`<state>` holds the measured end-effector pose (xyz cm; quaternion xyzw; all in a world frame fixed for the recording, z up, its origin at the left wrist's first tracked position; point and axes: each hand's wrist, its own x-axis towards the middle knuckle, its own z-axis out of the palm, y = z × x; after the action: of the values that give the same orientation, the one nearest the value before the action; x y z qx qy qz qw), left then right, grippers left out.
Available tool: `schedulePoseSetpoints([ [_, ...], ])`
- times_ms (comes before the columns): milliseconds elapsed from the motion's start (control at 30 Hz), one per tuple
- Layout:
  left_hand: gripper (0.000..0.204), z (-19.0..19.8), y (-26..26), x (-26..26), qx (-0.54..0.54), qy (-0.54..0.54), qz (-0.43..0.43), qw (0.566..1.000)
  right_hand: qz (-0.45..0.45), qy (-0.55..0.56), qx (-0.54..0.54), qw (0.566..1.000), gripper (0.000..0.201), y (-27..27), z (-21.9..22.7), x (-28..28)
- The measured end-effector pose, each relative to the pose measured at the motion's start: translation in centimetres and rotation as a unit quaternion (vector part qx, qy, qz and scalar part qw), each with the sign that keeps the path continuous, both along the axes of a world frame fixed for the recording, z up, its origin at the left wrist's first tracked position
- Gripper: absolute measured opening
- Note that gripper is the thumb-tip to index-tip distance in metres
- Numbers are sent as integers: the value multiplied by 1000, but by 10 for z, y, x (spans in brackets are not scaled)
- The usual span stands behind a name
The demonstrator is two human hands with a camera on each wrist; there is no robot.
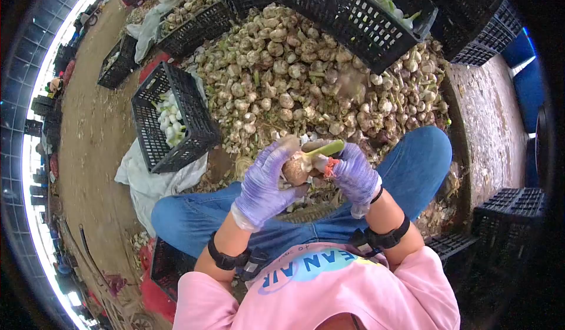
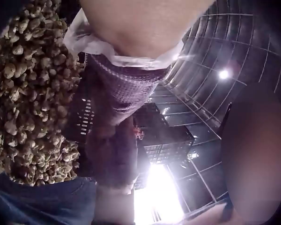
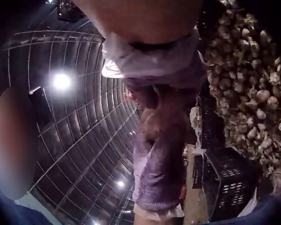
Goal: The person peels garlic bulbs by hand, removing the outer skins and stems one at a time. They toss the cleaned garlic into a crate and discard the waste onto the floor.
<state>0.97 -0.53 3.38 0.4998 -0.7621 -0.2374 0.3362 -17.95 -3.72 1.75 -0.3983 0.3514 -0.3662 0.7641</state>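
Both hands wear purple knit gloves with pale liner cuffs and meet in front of the lap. My left hand grips a brownish garlic bulb between fingers and thumb. A thick green stem runs from the bulb toward the right hand. My right hand curls in at the bulb's right side, its fingers pinching around the stem base. Orange-red strands show at the right fingers. In the right wrist view the left glove meets the right hand, the bulb mostly in shadow.
A large heap of unpeeled garlic lies ahead. A black crate holding white peeled garlic stands on the left. Another crate rests on the heap's far side. More crates stand at right; a white sheet lies at left.
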Motion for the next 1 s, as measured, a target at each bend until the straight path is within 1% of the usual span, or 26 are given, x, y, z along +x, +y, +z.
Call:
schedulePoseSetpoints([
  [67, 81, -3, 1, 4, 61, 66, -6, 996, 13, 12, -27, 999, 32, -3, 2, -1],
  [100, 81, -9, 1, 6, 58, 65, -7, 996, 28, 25, -53, 998, 33, -5, 3, -2],
  [133, 81, -12, 0, 7, 134, 164, -10, 977, 70, -8, -9, 997, 36, -7, 3, -7],
  [167, 81, -12, 0, 7, 209, 261, -13, 943, 70, -8, -9, 997, 36, -10, 1, -11],
  [200, 74, -9, 2, 5, 278, 368, -19, 887, 105, 41, -64, 992, 36, -12, -3, -14],
  [233, 74, -12, 2, 4, 279, 367, -20, 887, 139, 90, -118, 979, 36, -15, -5, -16],
  [267, 73, -19, 1, 5, 346, 466, -28, 814, 137, 90, -118, 979, 36, -18, -4, -17],
  [300, 74, -26, -1, 7, 406, 556, -36, 725, 152, 174, -320, 919, 35, -22, -1, -18],
  [333, 80, -29, -5, 17, 532, 535, -1, 656, 160, 250, -504, 811, 34, -23, 0, -18],
  [367, 80, -34, -4, 13, 532, 536, 0, 656, 161, 249, -504, 811, 34, -22, -2, -17],
  [433, 80, -39, -7, -2, 569, 509, 97, 639, 126, 184, -406, 886, 31, -19, -8, -14],
  [467, 77, -40, -11, 0, 539, 545, -35, 642, 92, 119, -334, 930, 28, -18, -5, -14],
  [500, 77, -36, -9, -5, 538, 545, -37, 642, 91, 120, -336, 930, 28, -16, -11, -15],
  [533, 80, -17, -6, -17, 428, 498, 51, 753, 67, 97, -245, 962, 30, -11, -23, -15],
  [567, 84, -7, -3, -26, 304, 433, 138, 837, 43, 73, -151, 985, 33, -7, -30, -14],
  [600, 83, -36, 4, -22, 244, 414, 57, 875, 34, 29, -158, 987, 38, -2, -33, -8],
  [633, 83, -31, 1, -17, 245, 413, 59, 876, 34, 27, -156, 987, 38, 5, -38, -7],
  [667, 82, -21, -4, -7, 357, 478, 9, 803, 22, -146, 7, 989, 43, 13, -44, -7],
  [700, 81, -16, -8, -1, 459, 532, -44, 710, 8, -310, 167, 936, 48, 15, -47, -8],
  [733, 79, -32, -7, 4, 463, 584, -91, 660, 53, -364, 169, 914, 56, 14, -17, -7],
  [767, 79, -24, -7, 2, 463, 583, -91, 661, 53, -364, 169, 914, 56, 13, -18, -7],
  [833, 64, -1, -6, -4, 386, 474, 28, 791, -7, -335, 173, 926, 65, 14, -20, -6],
  [867, 47, -9, -12, -3, 254, 388, 34, 885, -1, -286, 163, 944, 77, 8, -10, -6],
  [900, 47, -6, -14, -1, 253, 388, 33, 886, -1, -287, 162, 944, 77, 7, -7, -7],
  [967, 31, 1, -14, 4, 234, 259, 62, 935, 5, -282, 132, 950, 72, 5, 0, -9],
  [1000, 25, -3, -17, 6, 138, 325, 12, 935, -27, -285, 169, 943, 52, 0, 10, -11],
])
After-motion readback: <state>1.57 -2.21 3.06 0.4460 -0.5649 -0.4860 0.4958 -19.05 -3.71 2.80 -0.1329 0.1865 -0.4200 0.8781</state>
